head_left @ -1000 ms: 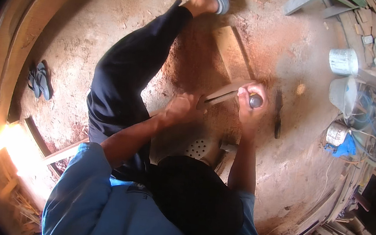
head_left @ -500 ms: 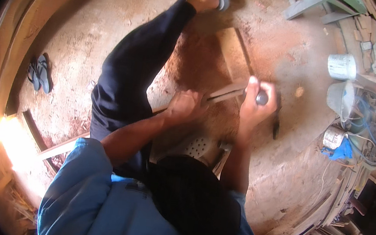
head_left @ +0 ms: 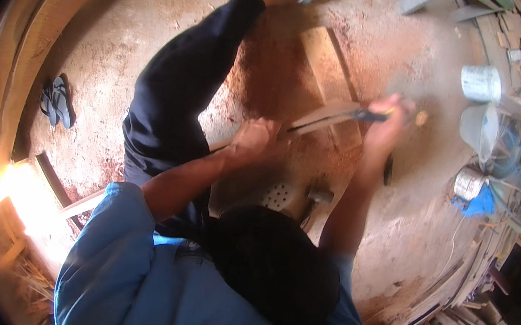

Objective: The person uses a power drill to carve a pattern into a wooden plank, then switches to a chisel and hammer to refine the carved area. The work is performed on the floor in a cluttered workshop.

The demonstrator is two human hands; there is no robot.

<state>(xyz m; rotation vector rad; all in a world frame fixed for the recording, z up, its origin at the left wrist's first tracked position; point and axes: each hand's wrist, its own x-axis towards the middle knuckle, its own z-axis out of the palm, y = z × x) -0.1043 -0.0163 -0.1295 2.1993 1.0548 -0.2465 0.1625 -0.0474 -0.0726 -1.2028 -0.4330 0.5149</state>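
Note:
My left hand is closed around a narrow wooden strip, which shows between the hand and my left thigh. My right hand, smeared by motion, grips the dark handle of a long hand tool with a touch of yellow on it. From the handle, the tool's long, flat part slants down toward my left hand; its exact kind I cannot make out. Beneath it a wooden board lies on the floor amid reddish dust.
Grey flip-flops lie at the left. On the right stand a pale bucket, a paint can with a blue cloth and a heap of tangled things. A hammer-like head shows near a perforated seat. A dark object lies beside my right forearm.
My right hand has moved right and slightly up with the tool, away from my left hand. More of the board shows. My left hand has stayed nearly in place.

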